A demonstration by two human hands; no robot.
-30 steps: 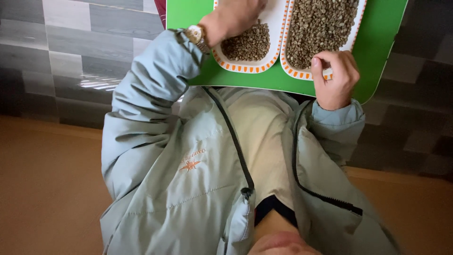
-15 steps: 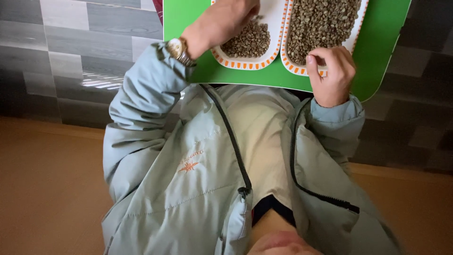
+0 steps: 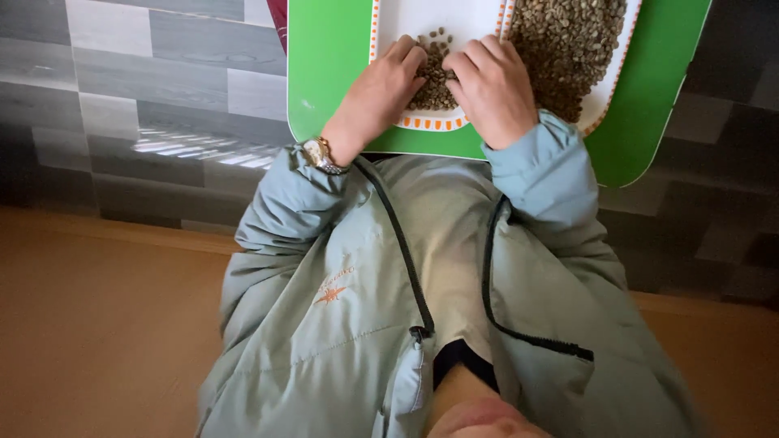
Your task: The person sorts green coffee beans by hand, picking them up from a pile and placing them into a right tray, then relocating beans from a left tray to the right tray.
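Note:
A green tray [image 3: 324,65] rests on my lap and carries two white dishes with orange-dotted rims. The left dish [image 3: 438,16] holds a small pile of greenish-brown beans [image 3: 434,85]. My left hand [image 3: 381,89], with a gold wristwatch [image 3: 318,154] on its wrist, lies on that pile from the left with its fingertips in the beans. My right hand [image 3: 487,85] lies on the same pile from the right, knuckles up and fingers bent. The right dish [image 3: 604,101] holds a larger heap of beans [image 3: 568,49], untouched.
My pale blue zip jacket [image 3: 341,308] fills the middle of the view. Grey tiled floor [image 3: 122,81] lies beyond the tray on both sides. A brown wooden surface [image 3: 97,324] runs along the lower left. A dark red object [image 3: 277,12] shows beside the tray's top left corner.
My right hand has let go of the right dish's rim and moved left onto the small bean pile. My left hand has drawn back toward me onto the same pile.

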